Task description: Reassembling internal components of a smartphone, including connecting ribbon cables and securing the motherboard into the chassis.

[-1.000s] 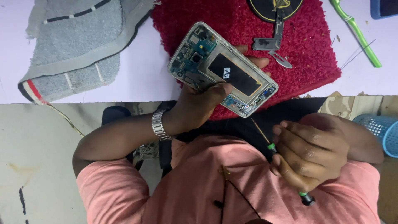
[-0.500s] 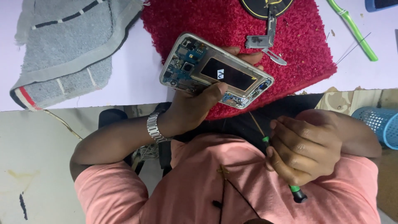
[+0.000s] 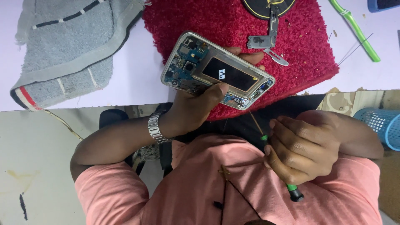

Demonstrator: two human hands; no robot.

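Left hand [image 3: 196,112] has its grip clamped on the opened phone [image 3: 216,71] by its edges, sparing the fragile, light circuitry. Right hand [image 3: 302,150] is clenched around a thin screwdriver [image 3: 291,189].

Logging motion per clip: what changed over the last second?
The left hand drew the opened phone slightly left across the red mat. The right hand kept the green screwdriver, tip near the phone's lower edge. Grips, grey towel and metal bracket unchanged.

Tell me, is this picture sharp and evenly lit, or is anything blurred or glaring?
Head view: even, soft light and faint shadows; the opened phone in the left hand is sharp, its battery slightly shiny, with no harsh glare; the right hand gripping the screwdriver is only slightly soft.
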